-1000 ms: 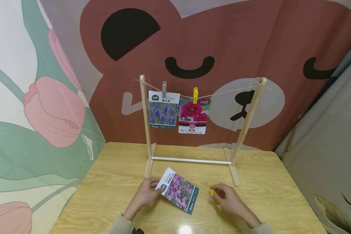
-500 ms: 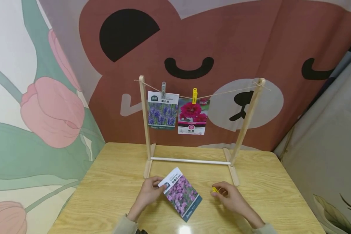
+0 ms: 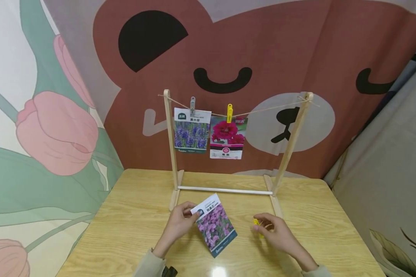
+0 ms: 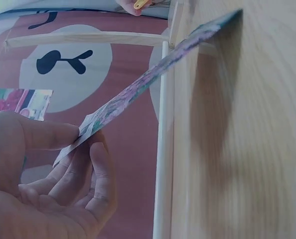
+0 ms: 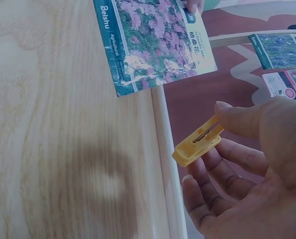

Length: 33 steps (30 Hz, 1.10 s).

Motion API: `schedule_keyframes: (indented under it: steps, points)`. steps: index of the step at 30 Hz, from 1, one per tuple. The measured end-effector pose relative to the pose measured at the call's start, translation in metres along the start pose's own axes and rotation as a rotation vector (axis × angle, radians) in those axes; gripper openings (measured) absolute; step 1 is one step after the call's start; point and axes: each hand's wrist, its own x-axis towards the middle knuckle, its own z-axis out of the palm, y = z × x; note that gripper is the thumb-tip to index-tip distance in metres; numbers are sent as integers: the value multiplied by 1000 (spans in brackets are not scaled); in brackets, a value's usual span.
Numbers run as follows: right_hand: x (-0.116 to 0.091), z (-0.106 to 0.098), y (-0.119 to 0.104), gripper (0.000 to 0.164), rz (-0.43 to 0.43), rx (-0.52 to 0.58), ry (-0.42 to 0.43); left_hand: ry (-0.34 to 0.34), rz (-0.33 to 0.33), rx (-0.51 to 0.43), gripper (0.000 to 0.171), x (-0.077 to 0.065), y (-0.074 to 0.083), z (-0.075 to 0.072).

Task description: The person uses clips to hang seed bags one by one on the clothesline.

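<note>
My left hand (image 3: 181, 222) pinches a seed packet (image 3: 215, 227) with pink flowers by its white top left corner, thumb on the front. The packet tilts above the table, its teal bottom edge toward me. In the left wrist view the packet (image 4: 138, 87) shows nearly edge-on between thumb and fingers. My right hand (image 3: 277, 234) holds a yellow clothespin (image 5: 198, 142) between thumb and fingers, a short way right of the packet. Beyond them, a purple-flower packet (image 3: 192, 132) hangs from a string by a grey clothespin (image 3: 192, 104), beside a red-flower packet (image 3: 226, 134) on a yellow clothespin (image 3: 230, 112).
A wooden frame (image 3: 288, 144) with two posts carries the string (image 3: 267, 109) and has a white crossbar (image 3: 225, 189) low between its feet. It stands on a wood-grain table (image 3: 135, 204). A curtain with a bear print (image 3: 280, 46) hangs close behind.
The pink-flower packet has turned more upright and shifted slightly right and up with my left hand. My right hand has moved slightly, and the clothespin in it has tilted.
</note>
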Motion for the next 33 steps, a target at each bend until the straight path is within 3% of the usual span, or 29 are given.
schedule_keyframes:
  steps: [5,12,24,33]
  points:
    - [0,-4,-3,34,-32,-9,16,3,31,20,21,0,6,1]
    - [3,-10,-7,30,-4,18,54,2,51,38,19,4,19,3]
    - [9,-27,-14,30,15,6,70,-28,169,56,23,11,39,5]
    - [12,-38,-14,28,-43,-22,121,-6,208,72,17,17,55,10]
